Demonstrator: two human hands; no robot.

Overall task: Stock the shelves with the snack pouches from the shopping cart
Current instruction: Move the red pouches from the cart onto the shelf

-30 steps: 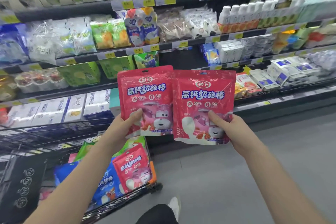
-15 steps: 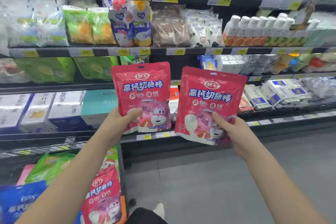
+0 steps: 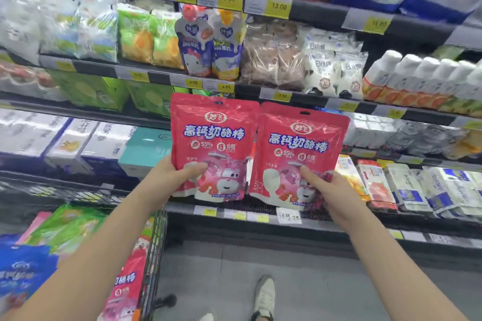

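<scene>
left hand (image 3: pixel 167 180) pinching left red cheese-stick pouch (image 3: pixel 214 138) at lower corner; right hand (image 3: pixel 331 190) pinching right red cheese-stick pouch (image 3: pixel 300 154) likewise. both upright, edges touching, in front of shelves (image 3: pixel 307 101). shopping cart (image 3: pixel 154 255) lower left, more pouches inside.

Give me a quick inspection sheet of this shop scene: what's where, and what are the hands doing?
Surface: dark shelf tiers with yellow price tags, packed with goods.
Job's things: two red snack pouches, the left pouch and the right pouch, held upright side by side before the shelves; more pouches in the shopping cart, lower left.
Clutter: white bottles, green boxes, white cartons.
Grippers: left hand grips the left pouch; right hand grips the right pouch.
Cables: nothing seen.
Surroundings: grey floor; a shoe.
</scene>
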